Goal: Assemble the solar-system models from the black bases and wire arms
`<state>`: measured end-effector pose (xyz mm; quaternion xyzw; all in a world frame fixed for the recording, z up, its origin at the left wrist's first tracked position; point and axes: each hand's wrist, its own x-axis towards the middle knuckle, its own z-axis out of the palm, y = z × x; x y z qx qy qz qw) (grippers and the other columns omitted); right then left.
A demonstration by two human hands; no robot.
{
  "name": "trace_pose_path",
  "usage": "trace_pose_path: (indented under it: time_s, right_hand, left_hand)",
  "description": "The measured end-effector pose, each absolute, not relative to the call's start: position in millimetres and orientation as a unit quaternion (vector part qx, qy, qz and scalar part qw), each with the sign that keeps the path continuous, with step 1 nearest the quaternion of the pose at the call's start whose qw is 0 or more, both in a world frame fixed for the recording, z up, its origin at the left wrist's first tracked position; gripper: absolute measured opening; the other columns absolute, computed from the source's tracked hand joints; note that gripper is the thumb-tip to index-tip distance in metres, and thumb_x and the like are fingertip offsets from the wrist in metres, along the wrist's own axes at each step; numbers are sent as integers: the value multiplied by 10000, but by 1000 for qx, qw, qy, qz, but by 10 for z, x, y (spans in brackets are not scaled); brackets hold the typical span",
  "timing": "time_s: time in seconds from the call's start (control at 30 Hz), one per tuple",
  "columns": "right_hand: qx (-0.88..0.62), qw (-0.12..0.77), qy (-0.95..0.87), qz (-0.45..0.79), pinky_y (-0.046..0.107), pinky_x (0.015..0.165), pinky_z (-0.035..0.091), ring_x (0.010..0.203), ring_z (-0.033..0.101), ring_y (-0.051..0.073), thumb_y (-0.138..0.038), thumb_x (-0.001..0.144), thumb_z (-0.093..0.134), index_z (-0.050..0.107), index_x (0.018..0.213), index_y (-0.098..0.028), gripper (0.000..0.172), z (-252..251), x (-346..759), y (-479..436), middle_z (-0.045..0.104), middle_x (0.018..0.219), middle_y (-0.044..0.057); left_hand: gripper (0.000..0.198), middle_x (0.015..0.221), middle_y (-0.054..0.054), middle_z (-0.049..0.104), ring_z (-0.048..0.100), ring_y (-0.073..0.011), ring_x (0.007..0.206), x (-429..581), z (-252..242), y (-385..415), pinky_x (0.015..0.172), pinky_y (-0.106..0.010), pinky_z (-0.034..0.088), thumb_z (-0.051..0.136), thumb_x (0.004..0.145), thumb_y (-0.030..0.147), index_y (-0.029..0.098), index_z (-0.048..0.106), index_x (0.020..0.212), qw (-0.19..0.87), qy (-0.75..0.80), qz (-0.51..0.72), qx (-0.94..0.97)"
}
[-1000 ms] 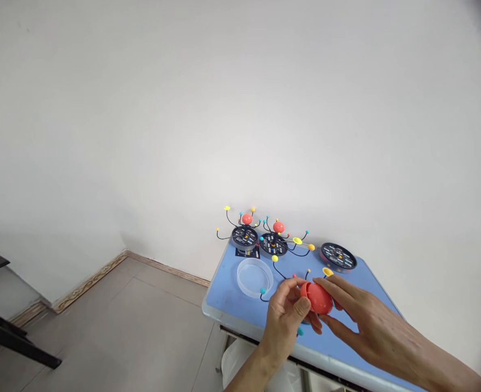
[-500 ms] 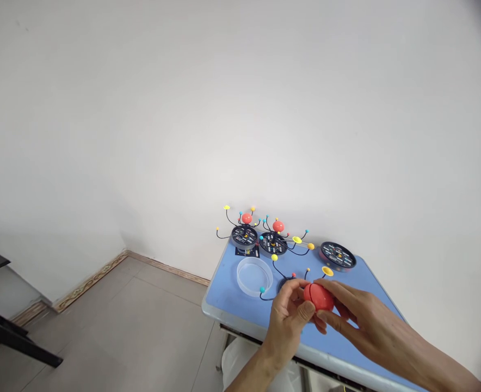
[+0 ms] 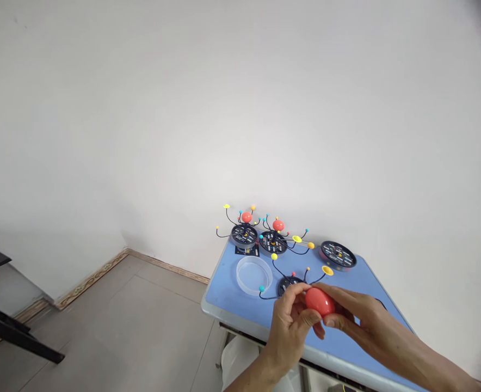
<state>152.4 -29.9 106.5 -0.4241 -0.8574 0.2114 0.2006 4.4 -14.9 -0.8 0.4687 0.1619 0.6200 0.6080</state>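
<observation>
Left hand [image 3: 289, 325] and right hand [image 3: 359, 314] grip a closed, glossy red plastic ball [image 3: 319, 302]; just beyond them, a black, round, many-armed base [image 3: 287, 286] shows none fitted, while two farther black-based models [image 3: 273, 244] carry theirs.

You held a red ball [image 3: 319, 302] between your left hand [image 3: 285, 331] and right hand [image 3: 367, 316] over the blue table [image 3: 222, 296], near a clear round piece [image 3: 252, 292].
</observation>
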Motion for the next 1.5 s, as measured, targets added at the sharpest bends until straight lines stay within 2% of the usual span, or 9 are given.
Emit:
trace_pose_path:
  time_s: [0.1,0.2,0.43,0.6,0.73,0.93,1.23,1.33,1.5]
  right_hand:
    - [-377,199,-897,118,242,589,489,665,610,146,-284,1012,417,464,1376,-310,368,924,1592,-263,676,870,28]
    - [-335,188,-923,34,249,578,485,642,597,146,-227,1010,405,329,1469,-309,473,761,1686,-200,645,838,18]
    - [-339,166,-926,7,266,587,529,677,644,170,-255,1003,436,348,1464,-266,469,714,1723,-143,674,871,45]
    - [-352,167,-921,-7,264,570,545,691,674,179,-265,1004,409,365,1460,-264,458,661,1730,-110,689,930,67]
    - [-360,173,-916,-25,277,549,557,748,694,209,-354,1004,420,305,1481,-228,506,541,1772,-42,682,1010,109]
    - [-379,180,-908,1,289,628,570,840,698,223,-351,992,458,455,1350,-245,374,601,1788,83,667,1090,125]
    - [-367,233,-900,27,333,741,574,997,676,263,-398,993,442,446,1419,-250,451,835,1724,219,667,1161,139]
    - [-380,250,-889,52,352,733,568,927,681,254,-461,977,454,489,1368,-254,443,881,1703,264,682,1133,128]
    - [-396,232,-879,130,312,603,504,670,611,185,-527,956,460,576,1239,-218,435,1016,1650,349,701,889,53]
  left_hand:
    - [539,674,-9,601,516,-73,411,45,-8,-144,390,-189,437,647,819,617,125,659,1039,638,169,598,454]
    - [595,604,6,560,504,-73,399,35,0,-137,386,-188,439,668,789,640,95,672,1028,668,181,573,439]
    - [572,562,18,507,451,-71,406,37,-12,-55,357,-209,469,704,752,641,91,682,907,744,145,526,385]
    - [538,558,14,498,437,-67,398,47,24,-4,325,-205,446,710,739,644,129,571,670,757,155,520,365]
    - [564,530,26,489,426,-70,376,83,49,49,316,-211,412,714,702,680,145,542,659,769,171,511,344]
    - [600,527,34,511,386,-54,362,60,160,145,314,-182,337,723,651,725,168,518,735,799,175,469,332]
    - [557,541,37,531,359,-40,354,-50,470,255,319,-155,296,746,670,679,186,507,774,798,158,453,364]
    - [541,533,45,513,347,-35,350,-56,526,306,314,-155,294,737,688,668,176,525,758,791,159,452,380]
    - [595,528,23,545,389,-53,343,-55,543,424,318,-181,316,693,673,733,165,529,731,763,188,450,424]
